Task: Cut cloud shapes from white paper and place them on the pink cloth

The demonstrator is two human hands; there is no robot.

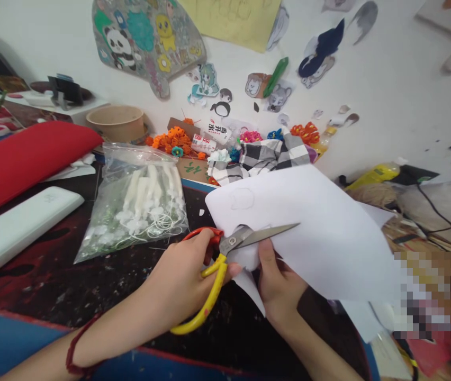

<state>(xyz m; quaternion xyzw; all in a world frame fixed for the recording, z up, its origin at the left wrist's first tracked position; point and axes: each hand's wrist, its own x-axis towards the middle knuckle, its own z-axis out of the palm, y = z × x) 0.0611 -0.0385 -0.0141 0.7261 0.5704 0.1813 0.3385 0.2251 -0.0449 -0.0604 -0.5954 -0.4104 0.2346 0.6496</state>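
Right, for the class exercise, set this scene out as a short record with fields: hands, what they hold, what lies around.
Left hand: holds metal scissors with one red and one yellow handle
Right hand: grips a large white paper sheet
Mark on sheet: faint drawn outline
Left of scissors: clear plastic bag and white rounded oblong device, both on the dark tabletop
Beyond: orange craft flowers, black-and-white checked cloth

scissors [232, 242]: red-and-yellow handles spread, held by left fingers [205, 242] | paper [308, 227]: white sheet, curving, partly cut, faintly pencilled, pinched by right fingers [267, 256]
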